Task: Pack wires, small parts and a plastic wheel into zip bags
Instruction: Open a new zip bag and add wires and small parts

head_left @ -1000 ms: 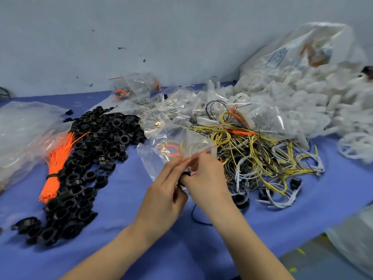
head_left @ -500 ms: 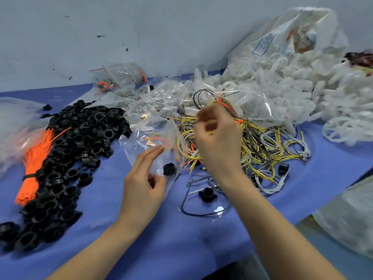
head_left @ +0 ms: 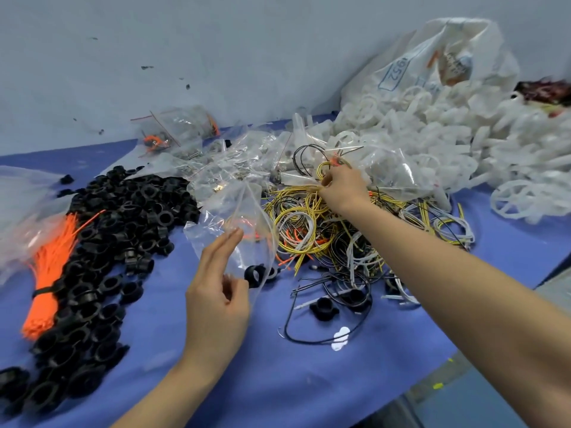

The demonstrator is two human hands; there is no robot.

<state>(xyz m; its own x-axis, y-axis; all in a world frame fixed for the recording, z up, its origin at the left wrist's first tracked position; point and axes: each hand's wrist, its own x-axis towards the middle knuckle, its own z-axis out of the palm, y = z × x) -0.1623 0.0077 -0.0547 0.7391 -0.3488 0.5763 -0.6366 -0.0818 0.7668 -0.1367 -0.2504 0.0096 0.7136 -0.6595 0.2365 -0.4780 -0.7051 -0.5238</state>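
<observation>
Left hand steadies the bag, right hand picks a wire coil.

Going left to right: my left hand [head_left: 216,291] sits lower centre, fingers nearly straight along the clear zip bag [head_left: 230,223], thumb tucked at its lower edge. The bag is flimsy, slick film; best held at the mouth so it stays open. It already holds a black ring part [head_left: 255,275] and something orange. My right hand [head_left: 341,188], centre frame, is pinching a yellow wire coil [head_left: 312,189] at the top of the wire tangle [head_left: 333,230]. The coils look light, springy and snag-prone, so lift one loop bundle. White plastic wheels [head_left: 448,143] are heaped upper right. Blue table cover [head_left: 278,381], pale wall [head_left: 216,41] behind, black ring pile [head_left: 123,230] left.
</observation>
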